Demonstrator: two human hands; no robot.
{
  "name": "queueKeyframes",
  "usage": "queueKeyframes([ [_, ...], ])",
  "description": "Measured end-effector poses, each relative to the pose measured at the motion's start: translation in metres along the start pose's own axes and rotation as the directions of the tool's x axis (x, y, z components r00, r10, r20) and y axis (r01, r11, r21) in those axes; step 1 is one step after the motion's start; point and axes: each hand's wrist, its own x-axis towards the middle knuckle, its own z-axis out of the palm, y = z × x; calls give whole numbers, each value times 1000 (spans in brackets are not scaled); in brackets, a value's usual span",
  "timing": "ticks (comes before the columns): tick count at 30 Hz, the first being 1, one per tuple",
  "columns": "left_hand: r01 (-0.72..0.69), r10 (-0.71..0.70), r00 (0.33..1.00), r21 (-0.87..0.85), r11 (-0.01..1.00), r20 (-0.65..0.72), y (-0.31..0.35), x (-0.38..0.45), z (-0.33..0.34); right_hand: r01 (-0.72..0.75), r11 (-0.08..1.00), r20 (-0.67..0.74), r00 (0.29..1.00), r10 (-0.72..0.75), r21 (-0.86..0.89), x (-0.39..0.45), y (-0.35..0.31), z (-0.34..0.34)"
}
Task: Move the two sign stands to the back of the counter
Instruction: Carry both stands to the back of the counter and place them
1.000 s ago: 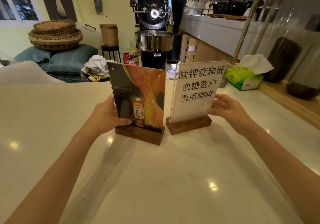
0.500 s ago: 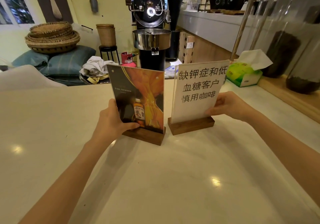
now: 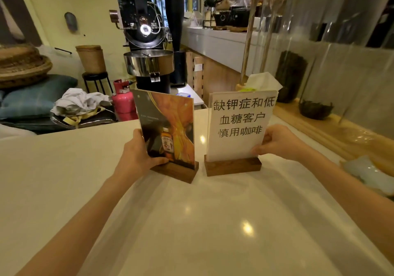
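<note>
Both hands are closed on sign stands. The left hand [image 3: 136, 157] is wrapped around the left edge of the poster stand [image 3: 168, 130], with the thumb laid across the lower front of its panel, just above the wooden base. The right hand [image 3: 277, 142] is clamped on the right edge of the text stand [image 3: 238, 126], thumb on the front near the lower corner, fingers hidden behind the sheet. Both stands are held upright, side by side with a narrow gap between them, on the white desk [image 3: 191, 222], towards its far part. Whether the bases are resting on the desk or just lifted cannot be told. The poster stand is angled slightly, its panel showing a bottle against orange drapery; the text stand is faced squarely to the camera and printed with black Chinese characters. A tissue box [image 3: 262, 81] is partly seen behind the text stand. Beyond the desk's far edge, a black roaster [image 3: 147, 41], a pink gas cylinder [image 3: 123, 99] and a heap of cloth [image 3: 78, 103] are seen. A wooden ledge [image 3: 319, 126] is seen along the desk's right side.
</note>
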Motion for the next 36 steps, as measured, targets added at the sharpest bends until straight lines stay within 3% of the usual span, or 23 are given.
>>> queueKeyframes([
  [14,-182,201,968,-132,974,149,85,80,106,-101,989,-181,976,120,112,-20,63,-61],
  [20,-292,324,930,-186,938,174,125,102,149,-212,956,-319,909,269,202,-29,88,-79],
  [28,-340,387,897,-228,912,212,167,127,196,-288,938,-497,795,347,195,-44,108,-92],
  [36,-434,481,843,-221,873,243,194,147,230,-291,935,-573,739,354,202,-44,119,-95],
])
